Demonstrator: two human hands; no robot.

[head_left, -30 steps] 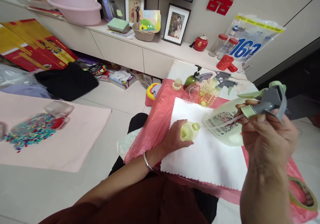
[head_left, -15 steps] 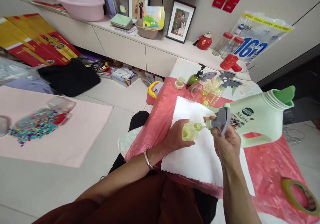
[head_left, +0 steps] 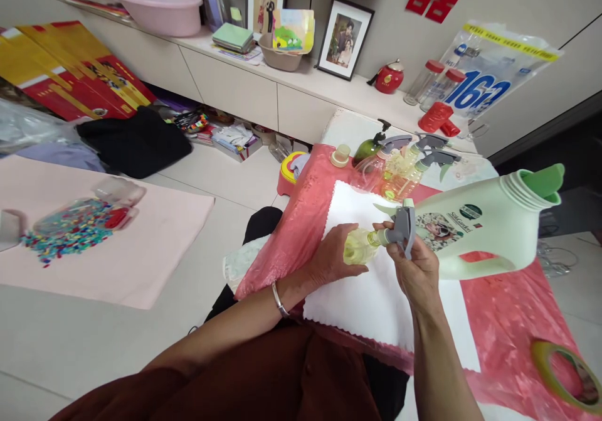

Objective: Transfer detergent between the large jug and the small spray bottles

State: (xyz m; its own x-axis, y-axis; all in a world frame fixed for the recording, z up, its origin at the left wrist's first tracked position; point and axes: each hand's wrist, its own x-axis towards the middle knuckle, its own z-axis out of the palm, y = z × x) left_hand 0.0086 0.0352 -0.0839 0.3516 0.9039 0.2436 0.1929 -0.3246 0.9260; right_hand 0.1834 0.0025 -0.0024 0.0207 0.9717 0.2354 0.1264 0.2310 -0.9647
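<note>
My left hand [head_left: 335, 253] is wrapped round a small clear bottle [head_left: 358, 248] with yellowish liquid, tilted with its neck to the right. In my right hand [head_left: 416, 264] is a grey trigger spray head [head_left: 403, 229], its collar against the bottle's mouth. Whether the threads have caught I cannot tell. Both hands are above a white scallop-edged cloth [head_left: 362, 308]. Just beyond my right hand lies a large pale green jug [head_left: 489, 220] with a green spout, on its side. Behind the cloth stand several spray bottles [head_left: 399, 179] with grey triggers.
Red plastic sheeting [head_left: 508, 320] covers the small table. A roll of tape [head_left: 564, 377] lies at its right edge, a pale cap [head_left: 340, 155] at its far left. Coloured beads [head_left: 75, 233] are spread on a pink mat [head_left: 155, 239] on the floor. A cabinet [head_left: 235, 88] runs behind.
My right hand has moved left, bringing the spray head's collar onto the bottle's mouth; the thin tube seen between them is now inside. My left hand has stayed almost still.
</note>
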